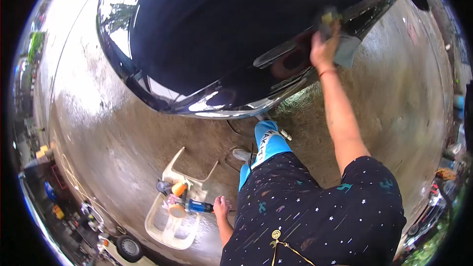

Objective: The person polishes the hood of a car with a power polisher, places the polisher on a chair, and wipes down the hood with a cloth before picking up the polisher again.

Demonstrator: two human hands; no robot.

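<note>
My right hand (324,51) reaches forward over the glossy black car body panel (212,29). Its fingers are closed round a dark, yellow-marked object (328,19), too blurred to identify. A flat grey piece (348,50) shows just beside that hand; whether I touch it is unclear. Low at my left side, my left hand (222,207) hangs with loosely bent fingers apart and nothing visible in it. Just left of it, a blue power polisher (198,206) with a round tan pad (177,211) lies on a white plastic chair (170,236).
Orange and dark items (179,188) share the chair with the polisher. A pale hose or cord (74,180) curves over the wet concrete floor (98,133). A wheel (129,249) and assorted equipment line the lower left. More clutter (446,173) stands along the right edge.
</note>
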